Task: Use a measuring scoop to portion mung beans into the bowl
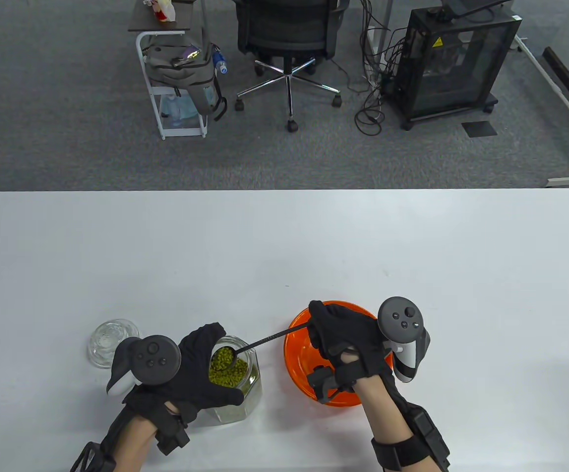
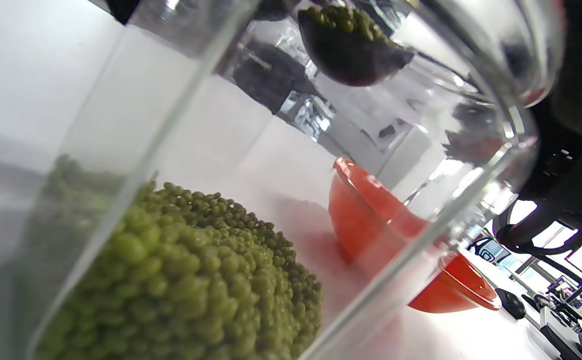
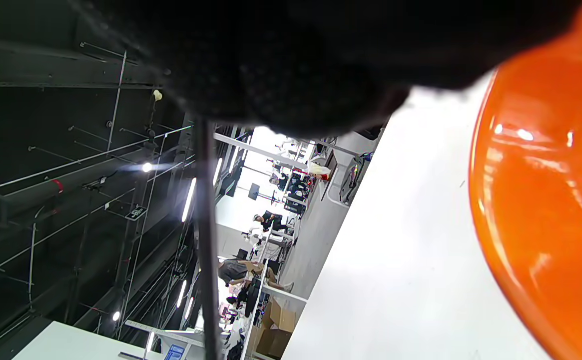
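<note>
The white table point(image 1: 284, 246) is bearing an orange bowl point(image 1: 300, 355) beside a glass jar point(image 1: 251, 383) of mung beans point(image 1: 225, 378). The left hand point(image 1: 193, 373) is wrapping around the jar. The right hand point(image 1: 345, 339) is pinching the measuring scoop point(image 1: 264, 341), its loaded head sitting at the jar's mouth.

Gloved right hand point(image 3: 291, 60), scoop handle point(image 3: 206, 240), orange bowl point(image 3: 545, 210), white table point(image 3: 400, 260)

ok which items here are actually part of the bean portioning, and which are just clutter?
In use: glass jar of mung beans, measuring scoop, orange bowl, left hand, right hand.

Lying about: glass lid, office chair, backpack.
</note>
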Available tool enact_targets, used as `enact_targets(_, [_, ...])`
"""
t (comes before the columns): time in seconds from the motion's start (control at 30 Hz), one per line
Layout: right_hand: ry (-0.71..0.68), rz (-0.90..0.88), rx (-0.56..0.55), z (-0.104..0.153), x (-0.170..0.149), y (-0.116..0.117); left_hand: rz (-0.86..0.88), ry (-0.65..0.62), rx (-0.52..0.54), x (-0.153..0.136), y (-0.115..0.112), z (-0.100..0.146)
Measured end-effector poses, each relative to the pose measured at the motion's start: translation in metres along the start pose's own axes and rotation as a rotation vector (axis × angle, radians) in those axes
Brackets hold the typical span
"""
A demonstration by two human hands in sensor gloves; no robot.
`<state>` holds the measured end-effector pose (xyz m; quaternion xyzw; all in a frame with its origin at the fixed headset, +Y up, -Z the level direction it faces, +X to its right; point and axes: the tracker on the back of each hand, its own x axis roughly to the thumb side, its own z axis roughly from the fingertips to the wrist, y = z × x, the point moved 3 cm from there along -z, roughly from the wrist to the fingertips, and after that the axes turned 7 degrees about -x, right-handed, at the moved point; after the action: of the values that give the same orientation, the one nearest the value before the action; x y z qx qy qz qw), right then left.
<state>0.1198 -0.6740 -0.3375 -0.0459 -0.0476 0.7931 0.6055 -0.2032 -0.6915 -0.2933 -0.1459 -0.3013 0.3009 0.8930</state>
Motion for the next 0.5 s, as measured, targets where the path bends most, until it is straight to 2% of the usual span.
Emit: enact_targets(0.5, [0.056,-0.103,0.040,-0.003,-0.006,-0.014,0.002,-0.001,-0.001,0.000,-0.001,0.000])
